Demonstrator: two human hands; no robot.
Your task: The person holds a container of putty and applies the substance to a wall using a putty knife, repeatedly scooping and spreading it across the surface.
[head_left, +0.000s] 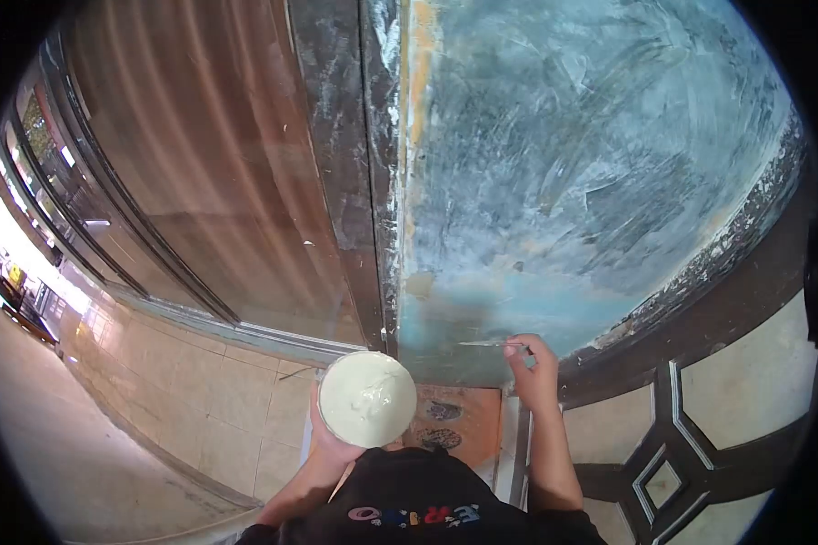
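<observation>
My left hand (333, 445) is wrapped around the side of a round tub (322, 400), whose open top faces up at me. Creamy white paste (364, 396) fills it, with a glossy, stirred patch near the middle. In a closed grip, my right hand (536, 365) has a putty knife (483, 343), its thin blade seen edge-on and pointing left. The blade is close in front of the lower part of a wall (536, 200), which is smeared with patchy blue-grey and whitish coats.
Left of the wall stands a dark, paint-flecked frame (345, 136) beside glass with a brown curtain (200, 136) behind it. An orange mat (473, 413) lies on the tiled floor (182, 363). To the right is a dark lattice panel (691, 445).
</observation>
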